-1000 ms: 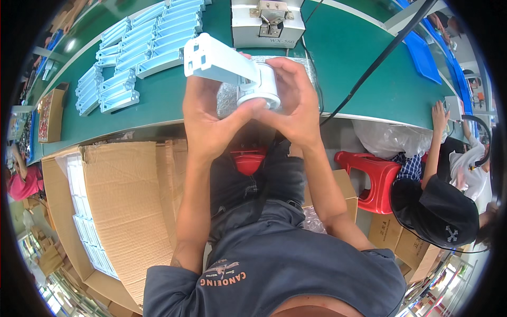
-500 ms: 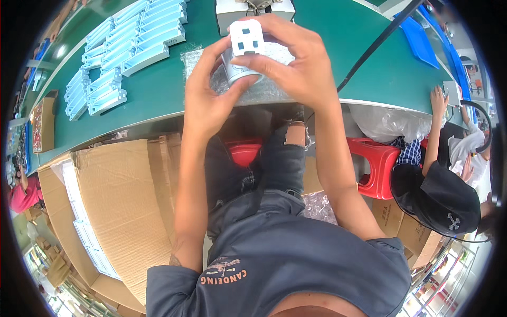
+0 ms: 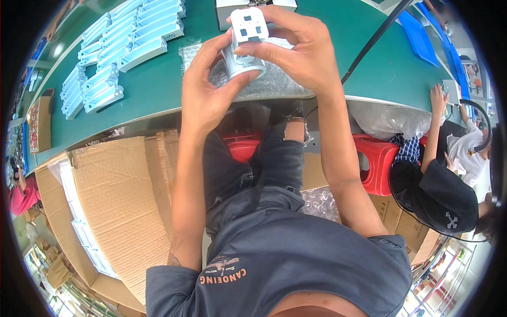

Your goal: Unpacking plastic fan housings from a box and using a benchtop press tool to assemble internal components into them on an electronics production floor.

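Note:
Over the far side of the green table [image 3: 348, 87] I hold up a pale plastic housing. Its rounded, light-grey lower body [image 3: 232, 62] ends in a round rim. My left hand [image 3: 208, 87] is closed around this body, thumb along the rim. At the top is a white rounded-square end piece [image 3: 250, 25] with several small rectangular openings. My right hand [image 3: 306, 55] grips just below that end, thumb across the front and fingers behind. Whether the end piece is separate from the body, I cannot tell. A sheet of clear bubble wrap [image 3: 282, 84] lies beneath my hands.
Light-blue plastic channel parts [image 3: 124, 45] lie in rows at the left. A white box-like fixture [image 3: 226, 17] stands behind my hands. A black cable [image 3: 372, 47] and blue tray [image 3: 417, 39] are on the right. An open carton [image 3: 113, 185], red stool [image 3: 383, 166] and co-worker [image 3: 433, 195] flank me.
Both hands have shifted slightly away from me with the housing. Its white end has moved up and tilted a little, so more of the body shows under my right thumb.

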A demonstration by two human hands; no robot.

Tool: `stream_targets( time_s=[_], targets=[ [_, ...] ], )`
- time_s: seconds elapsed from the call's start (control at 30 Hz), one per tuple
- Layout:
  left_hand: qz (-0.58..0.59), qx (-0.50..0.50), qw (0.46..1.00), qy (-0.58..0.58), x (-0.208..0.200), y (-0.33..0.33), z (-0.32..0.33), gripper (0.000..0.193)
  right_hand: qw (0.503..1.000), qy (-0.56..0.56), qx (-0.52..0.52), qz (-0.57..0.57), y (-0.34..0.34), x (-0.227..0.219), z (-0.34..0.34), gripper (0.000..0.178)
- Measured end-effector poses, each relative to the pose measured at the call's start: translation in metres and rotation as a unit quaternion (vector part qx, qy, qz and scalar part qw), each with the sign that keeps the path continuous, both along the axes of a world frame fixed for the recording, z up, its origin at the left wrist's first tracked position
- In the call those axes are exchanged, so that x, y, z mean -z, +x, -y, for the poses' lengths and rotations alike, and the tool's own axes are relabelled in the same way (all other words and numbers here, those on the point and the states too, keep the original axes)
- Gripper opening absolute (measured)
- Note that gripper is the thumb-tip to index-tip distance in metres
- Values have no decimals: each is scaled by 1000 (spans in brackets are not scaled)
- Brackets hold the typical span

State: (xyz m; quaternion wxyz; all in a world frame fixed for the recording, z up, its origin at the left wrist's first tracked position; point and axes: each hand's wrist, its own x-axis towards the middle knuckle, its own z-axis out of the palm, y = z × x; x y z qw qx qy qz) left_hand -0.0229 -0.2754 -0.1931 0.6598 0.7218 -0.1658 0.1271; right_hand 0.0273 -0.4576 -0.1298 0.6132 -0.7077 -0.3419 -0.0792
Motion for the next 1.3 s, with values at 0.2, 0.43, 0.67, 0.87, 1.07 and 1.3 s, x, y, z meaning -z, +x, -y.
stream_targets(
  time_s=[0.2, 0.43, 0.67, 0.87, 1.07, 1.3],
  targets=[
    [18, -47, 998, 39, 0, 3, 0, 59, 997, -70, 14, 41, 7, -9, -6, 39],
    [9, -61, 997, 49, 0, -4, 6, 56, 929, 235, 224, 177, 16, -25, 37, 37],
    [-16, -41, 999, -9, -3, -7, 6, 56, 943, 190, 231, 147, 73, -102, 38, 33],
    [30, -78, 996, 10, -14, 14, 8, 56, 950, 216, -226, 25, 98, -77, 94, 54],
    [38, -106, 992, 54, -3, 21, 1, 56, 935, 328, 25, 129, 42, -134, -8, 26],
    [-15, -63, 998, -21, -4, 17, 7, 56, 936, 281, -40, 209, 96, -129, -31, 29]
  ],
)
